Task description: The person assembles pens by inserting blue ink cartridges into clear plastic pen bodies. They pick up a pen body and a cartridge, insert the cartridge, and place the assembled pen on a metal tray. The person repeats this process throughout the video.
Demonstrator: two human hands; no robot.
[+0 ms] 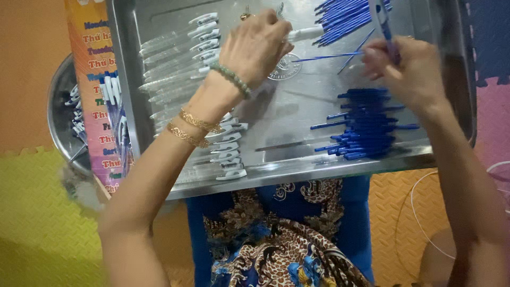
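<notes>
1. My left hand (255,45) is up over the far part of the metal tray (297,159), fingers curled tight round a clear pen barrel with a white end (304,34) that pokes out to the right of my knuckles.
2. My right hand (406,69) sits just across from it, thumb and fingers pinched on a thin blue refill (324,56); the refill lies nearly flat, its tip aimed at my left hand.
3. A second blue piece (383,21) stands up from my right fingers; I can't tell exactly what it is.
4. Near edge, right side: a heap of blue pen parts (366,127), just below my right hand.
5. Far edge: a bundle of blue refills (345,16), between my two hands.
6. Left side of the tray: rows of clear barrels with white clips (180,58), partly under my left forearm.
7. Beside the tray, a round metal bowl (61,106) with more pens in it.
</notes>
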